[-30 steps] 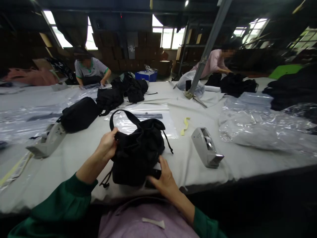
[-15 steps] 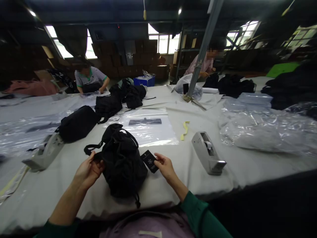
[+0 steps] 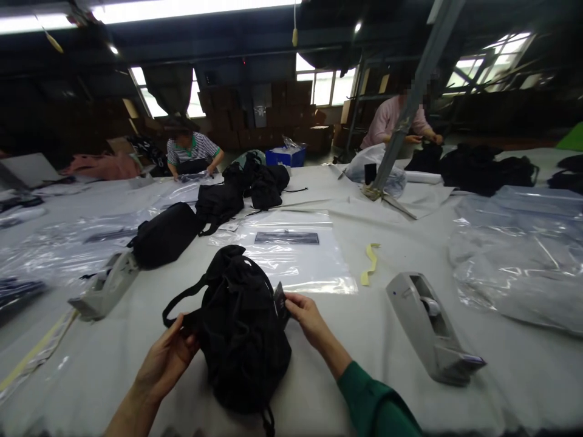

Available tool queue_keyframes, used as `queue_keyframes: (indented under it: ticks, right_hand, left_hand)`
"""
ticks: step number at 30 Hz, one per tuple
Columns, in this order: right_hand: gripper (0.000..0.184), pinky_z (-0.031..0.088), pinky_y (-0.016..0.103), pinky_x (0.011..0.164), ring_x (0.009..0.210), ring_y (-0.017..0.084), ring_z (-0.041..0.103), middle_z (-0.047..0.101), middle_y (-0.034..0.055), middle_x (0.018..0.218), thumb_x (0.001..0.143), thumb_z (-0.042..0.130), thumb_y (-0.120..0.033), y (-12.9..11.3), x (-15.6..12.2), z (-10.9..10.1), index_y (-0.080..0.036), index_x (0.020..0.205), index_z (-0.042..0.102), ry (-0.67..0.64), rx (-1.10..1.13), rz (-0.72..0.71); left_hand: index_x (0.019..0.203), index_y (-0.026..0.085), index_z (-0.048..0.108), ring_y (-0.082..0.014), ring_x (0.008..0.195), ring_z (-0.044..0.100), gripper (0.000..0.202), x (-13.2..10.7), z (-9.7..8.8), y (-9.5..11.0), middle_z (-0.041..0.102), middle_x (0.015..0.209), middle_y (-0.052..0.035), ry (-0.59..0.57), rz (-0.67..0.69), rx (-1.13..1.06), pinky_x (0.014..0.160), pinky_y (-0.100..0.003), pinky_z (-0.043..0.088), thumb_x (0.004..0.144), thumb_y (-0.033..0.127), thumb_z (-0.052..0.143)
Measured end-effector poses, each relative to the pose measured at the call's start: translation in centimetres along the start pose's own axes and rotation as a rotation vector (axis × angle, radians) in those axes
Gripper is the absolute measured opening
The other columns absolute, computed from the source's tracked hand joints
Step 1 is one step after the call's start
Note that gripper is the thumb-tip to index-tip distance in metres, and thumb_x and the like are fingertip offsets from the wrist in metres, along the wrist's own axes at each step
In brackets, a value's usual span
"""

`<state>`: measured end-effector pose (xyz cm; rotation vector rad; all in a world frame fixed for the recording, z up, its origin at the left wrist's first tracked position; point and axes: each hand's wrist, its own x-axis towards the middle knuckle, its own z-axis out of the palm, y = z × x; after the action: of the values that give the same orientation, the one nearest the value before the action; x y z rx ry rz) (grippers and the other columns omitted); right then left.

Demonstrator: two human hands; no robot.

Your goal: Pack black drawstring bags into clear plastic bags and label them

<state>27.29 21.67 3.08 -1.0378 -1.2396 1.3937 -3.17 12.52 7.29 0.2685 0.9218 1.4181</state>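
- Black fabric bag point(image 3: 241, 340): located at the near centre of the white-covered table point(image 3: 334, 388), between both hands; top gathered in folds, cord end point(image 3: 268, 419) hanging at the near side.
- Left hand point(image 3: 168, 358): thumb and fingers closed on the strap point(image 3: 182, 297) where it meets the bag's left side; the strap loops out to the left.
- Right hand point(image 3: 307, 318): thumb and fingertips pinching a dark card point(image 3: 280, 300), tilted, at the bag's right side. Whether the card is attached to the bag cannot be told.
- Clear plastic sleeve point(image 3: 300, 267): flat on the table, just beyond the bag, dark printed panel at its far part.
- Yellow strip point(image 3: 371, 261): right of the sleeve, apart from it.
- Grey tape dispenser point(image 3: 416, 331): right of the right hand, well apart from the bag.
- Second dispenser point(image 3: 107, 291): left side, beside another black bag point(image 3: 168, 233).
- Clear plastic pile point(image 3: 514, 267): far right of the grey tape dispenser.
- Co-worker in striped shirt point(image 3: 194, 152): far left, hands at the table.
- Co-worker in pink top point(image 3: 387, 121): far right, partly behind a metal post point(image 3: 405, 115).
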Motion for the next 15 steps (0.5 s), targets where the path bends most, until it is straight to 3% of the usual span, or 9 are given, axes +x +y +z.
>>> queue_keyframes:
  ticks: [3,5,8,10,12,15]
  right_hand:
    - [0.043,0.053,0.043,0.084,0.095,0.03,0.065,0.072,0.0118,0.099,0.072,0.072,-0.055,1.6,0.6,3.4,-0.017,0.093,0.073,0.123,-0.06,-0.012]
    - [0.037,0.053,0.042,0.085,0.094,0.029,0.064,0.071,0.0109,0.097,0.078,0.067,-0.052,2.2,0.1,4.2,-0.018,0.092,0.07,0.195,-0.098,-0.029]
    - [0.033,0.054,0.039,0.084,0.092,0.027,0.066,0.07,0.0094,0.096,0.088,0.058,-0.049,1.8,-1.4,3.4,-0.019,0.097,0.066,0.137,-0.128,-0.052]
    - [0.036,0.055,0.038,0.084,0.098,0.027,0.066,0.069,0.0098,0.104,0.095,0.047,-0.049,1.3,-2.7,2.3,-0.02,0.109,0.063,0.042,-0.127,-0.053]
    - [0.037,0.053,0.041,0.093,0.113,0.028,0.06,0.064,0.0108,0.121,0.098,0.041,-0.047,1.0,-3.8,1.5,-0.023,0.12,0.059,-0.025,-0.197,-0.101]
    - [0.037,0.041,0.045,0.108,0.128,0.03,0.048,0.051,0.0107,0.139,0.096,0.047,-0.041,1.2,-4.5,1.5,-0.026,0.128,0.057,-0.013,-0.448,-0.248]
  left_hand:
    - [0.092,0.022,0.071,-0.0132,0.067,0.066,0.013,0.0,-2.0,-1.0,0.072,0.09,-0.0032,0.007,-0.023,-0.016,0.069,-0.026,0.059,0.086,0.02,0.06]
    - [0.092,0.027,0.072,-0.0195,0.078,0.069,0.015,-0.1,-3.5,-1.7,0.073,0.096,-0.0029,0.05,-0.009,0.067,0.073,-0.031,0.06,0.079,0.033,0.069]
    - [0.106,0.034,0.068,-0.029,0.103,0.066,0.04,-0.1,-4.8,-2.8,0.069,0.114,-0.0022,0.139,0.113,0.326,0.089,-0.039,0.056,0.069,0.049,0.075]
    - [0.116,0.034,0.064,-0.0346,0.123,0.055,0.058,0.2,-4.9,-3.6,0.062,0.13,-0.0045,0.114,0.172,0.516,0.101,-0.044,0.048,0.064,0.054,0.077]
    - [0.119,0.032,0.064,-0.0379,0.131,0.046,0.069,0.4,-4.6,-4.3,0.06,0.132,-0.0083,0.055,0.136,0.651,0.107,-0.047,0.041,0.057,0.058,0.081]
    - [0.117,0.028,0.067,-0.0393,0.131,0.046,0.073,0.9,-4.1,-4.7,0.065,0.123,-0.0107,0.005,0.014,0.704,0.109,-0.048,0.039,0.052,0.06,0.083]
